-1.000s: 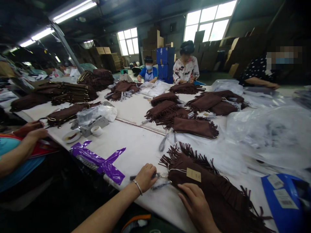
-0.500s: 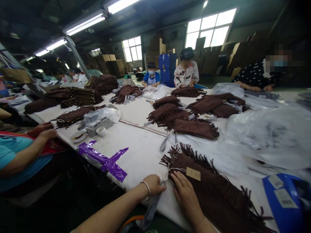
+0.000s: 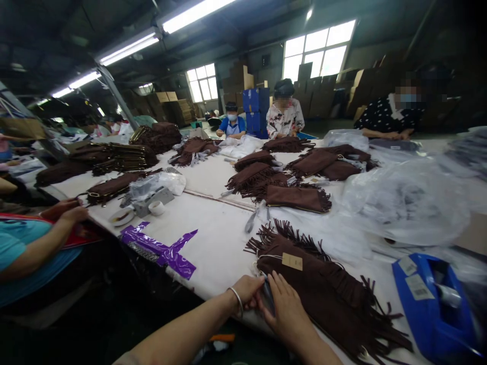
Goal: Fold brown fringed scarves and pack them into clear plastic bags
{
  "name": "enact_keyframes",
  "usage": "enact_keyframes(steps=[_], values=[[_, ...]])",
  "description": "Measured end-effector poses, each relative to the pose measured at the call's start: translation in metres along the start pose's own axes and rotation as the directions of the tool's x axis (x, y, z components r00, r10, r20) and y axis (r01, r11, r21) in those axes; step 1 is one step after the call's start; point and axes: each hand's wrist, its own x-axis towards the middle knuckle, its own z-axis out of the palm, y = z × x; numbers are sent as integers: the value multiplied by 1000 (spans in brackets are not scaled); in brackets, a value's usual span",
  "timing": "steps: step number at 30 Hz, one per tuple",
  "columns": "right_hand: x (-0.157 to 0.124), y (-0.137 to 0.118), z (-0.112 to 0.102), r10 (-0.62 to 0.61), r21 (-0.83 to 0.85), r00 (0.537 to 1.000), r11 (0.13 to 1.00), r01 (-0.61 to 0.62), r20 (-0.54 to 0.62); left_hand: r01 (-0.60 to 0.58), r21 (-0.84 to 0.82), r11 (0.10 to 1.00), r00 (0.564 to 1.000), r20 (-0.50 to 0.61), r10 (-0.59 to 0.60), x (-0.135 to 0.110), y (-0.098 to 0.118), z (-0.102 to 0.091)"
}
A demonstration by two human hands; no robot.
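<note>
A dark brown fringed bag [image 3: 331,291] lies on the table before me, with a tan card tag [image 3: 292,261] on a white cord at its upper end. Beside its near edge is a grey strap [image 3: 268,298], apparently in clear plastic. My left hand [image 3: 246,292], with a bangle on the wrist, closes its fingers on the strap. My right hand [image 3: 285,306] has the strap between its thumb and forefinger, its other fingers stretched along the bag's edge. The hands partly cover the strap.
A blue tape dispenser [image 3: 429,304] stands at right, below clear plastic bags [image 3: 411,203]. More brown fringed bags [image 3: 299,197] lie beyond. Purple tape [image 3: 163,248] marks the left table edge, near a white tape roll [image 3: 155,207]. A co-worker's hands [image 3: 70,210] are at far left.
My left hand has moved right and up to my right hand, bringing the hanging grey strap against the bag's edge. The right hand's thumb now meets the strap. My view has shifted slightly right.
</note>
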Motion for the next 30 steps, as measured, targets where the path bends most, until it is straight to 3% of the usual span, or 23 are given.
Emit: enact_keyframes(steps=[3,6,8,14,16,18,20,24,27,30], values=[[-3,4,10,-74,-128,995,990,66,-62,-24,73,997,999,-27,26,5,6,-21],[1,10,12,-58,-224,987,974,23,-148,-26,152,988,992,-117,44,18,14,-37],[9,14,5,-31,-225,990,974,-1,-140,-26,199,980,987,-149,57,26,18,-42],[15,38,-29,-114,44,986,993,110,119,-89,282,955,985,-115,125,20,11,-55],[5,44,-32,-142,99,975,987,126,169,-199,318,927,953,-156,259,14,10,-62],[-7,47,-33,-136,118,974,986,116,182,-311,366,877,893,-204,402,12,13,-64],[-16,47,-37,-99,128,973,989,73,207,-358,402,843,860,-210,465,15,20,-62],[-15,50,-62,-104,236,935,972,22,338,-332,480,812,882,-148,448,30,38,-48],[4,58,-79,-17,213,972,976,-35,235,-301,458,836,908,-130,398,41,47,-44],[30,67,-75,51,87,998,995,-54,42,-267,389,882,925,-153,347,47,44,-55]])
